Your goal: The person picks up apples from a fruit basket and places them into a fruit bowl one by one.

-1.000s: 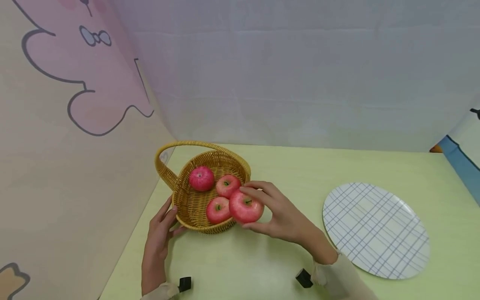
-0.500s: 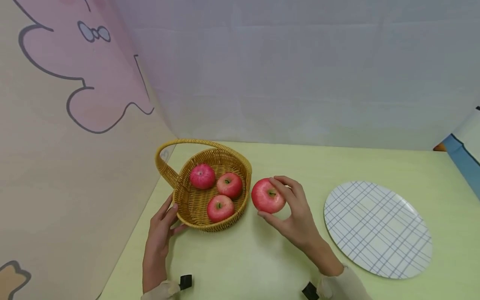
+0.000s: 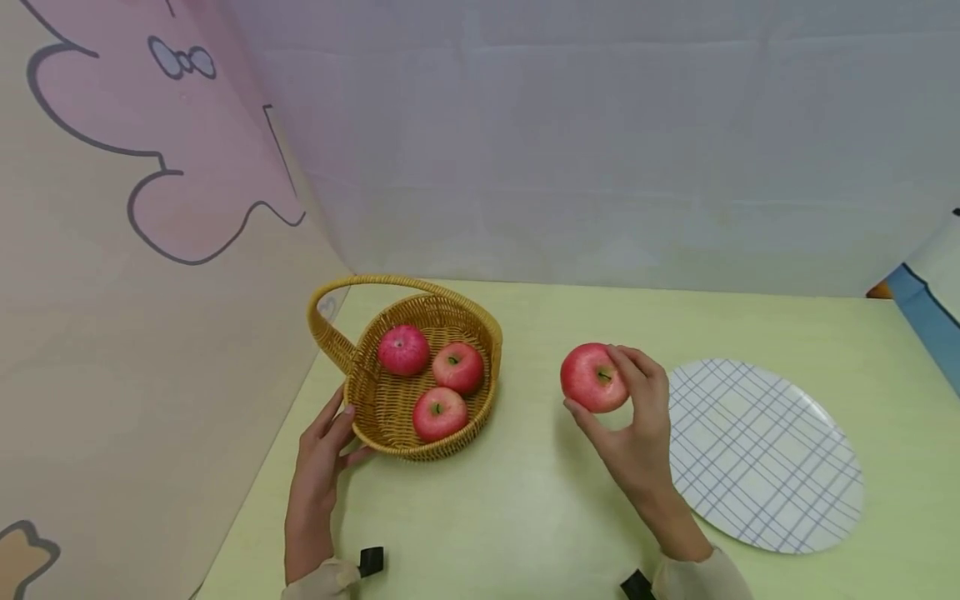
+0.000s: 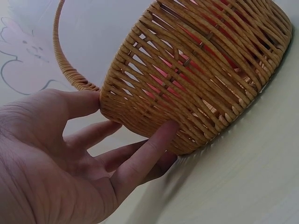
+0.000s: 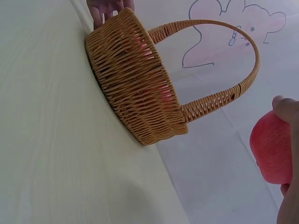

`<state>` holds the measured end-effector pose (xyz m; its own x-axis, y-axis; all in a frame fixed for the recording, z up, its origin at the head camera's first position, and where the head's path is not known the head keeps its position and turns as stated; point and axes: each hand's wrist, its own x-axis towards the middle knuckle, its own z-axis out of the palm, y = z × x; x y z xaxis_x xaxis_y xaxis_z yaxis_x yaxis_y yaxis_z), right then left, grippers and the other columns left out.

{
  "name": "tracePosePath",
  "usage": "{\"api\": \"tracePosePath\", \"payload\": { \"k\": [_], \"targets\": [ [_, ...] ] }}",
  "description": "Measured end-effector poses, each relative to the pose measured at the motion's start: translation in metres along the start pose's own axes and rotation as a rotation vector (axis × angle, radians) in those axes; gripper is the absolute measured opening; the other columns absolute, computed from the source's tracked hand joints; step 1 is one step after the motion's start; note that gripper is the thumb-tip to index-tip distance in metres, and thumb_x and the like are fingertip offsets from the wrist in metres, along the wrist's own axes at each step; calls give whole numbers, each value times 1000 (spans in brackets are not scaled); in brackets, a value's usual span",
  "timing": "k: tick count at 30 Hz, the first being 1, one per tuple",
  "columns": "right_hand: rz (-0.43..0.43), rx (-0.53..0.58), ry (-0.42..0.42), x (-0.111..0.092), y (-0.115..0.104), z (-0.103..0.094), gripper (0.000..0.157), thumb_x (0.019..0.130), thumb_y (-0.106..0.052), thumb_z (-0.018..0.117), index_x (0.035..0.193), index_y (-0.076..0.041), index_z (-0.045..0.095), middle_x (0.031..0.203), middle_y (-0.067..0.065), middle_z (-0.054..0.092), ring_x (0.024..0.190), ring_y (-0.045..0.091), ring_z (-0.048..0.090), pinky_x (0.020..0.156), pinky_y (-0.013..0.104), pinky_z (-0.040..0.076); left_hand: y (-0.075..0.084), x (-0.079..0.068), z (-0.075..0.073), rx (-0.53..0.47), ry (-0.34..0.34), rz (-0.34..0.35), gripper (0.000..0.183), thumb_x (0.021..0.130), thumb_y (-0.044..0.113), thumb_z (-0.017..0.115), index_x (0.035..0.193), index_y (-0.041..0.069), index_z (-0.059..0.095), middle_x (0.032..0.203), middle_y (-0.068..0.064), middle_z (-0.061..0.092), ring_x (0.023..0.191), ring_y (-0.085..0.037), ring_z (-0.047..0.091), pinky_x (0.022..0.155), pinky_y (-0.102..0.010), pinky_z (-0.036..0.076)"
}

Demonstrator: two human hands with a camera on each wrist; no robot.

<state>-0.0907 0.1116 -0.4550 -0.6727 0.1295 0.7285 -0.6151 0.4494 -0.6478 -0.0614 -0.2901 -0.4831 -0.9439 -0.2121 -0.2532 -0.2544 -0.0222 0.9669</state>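
In the head view my right hand (image 3: 637,417) holds a red apple (image 3: 594,377) between thumb and fingertips, above the table between basket and plate. A yellow-brown wicker basket (image 3: 480,425) with an arched handle stands at the left. Inside lie two red apples, the rear one (image 3: 457,368) close to the front one (image 3: 439,414), and a darker pink-red round fruit (image 3: 403,350). My left hand (image 3: 318,471) touches the basket's near left side. In the left wrist view its spread fingers (image 4: 145,156) rest against the woven outer wall (image 4: 187,84).
A round white plate (image 3: 765,454) with blue crossed lines lies at the right on the pale table (image 3: 510,533). A light grey sheet (image 3: 562,167) stands behind the table. A wall with cartoon drawings (image 3: 187,208) runs along the left.
My right hand has carried the apple from above the basket's right rim rightward towards the plate. My left hand and the basket have stayed in place.
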Motion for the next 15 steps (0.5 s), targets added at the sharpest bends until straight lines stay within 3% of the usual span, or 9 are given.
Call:
{"api": "tracePosePath", "payload": {
  "k": [6,15],
  "targets": [
    [68,-38,122,4,-13,-10,79,66,9,89,138,12,58,132,39,52,134,13,45,102,10,45,1,0,0,2,2,-2,61,108,42,57,164,33,34,163,-14,44,116,-5,71,82,-32,65],
    [191,-86,246,2,2,-26,75,72,9,85,142,6,58,137,34,51,134,11,44,97,10,45,1,-1,0,-4,0,-7,62,108,42,57,164,32,34,163,-14,43,116,-5,71,82,-32,65]
  ]
}}
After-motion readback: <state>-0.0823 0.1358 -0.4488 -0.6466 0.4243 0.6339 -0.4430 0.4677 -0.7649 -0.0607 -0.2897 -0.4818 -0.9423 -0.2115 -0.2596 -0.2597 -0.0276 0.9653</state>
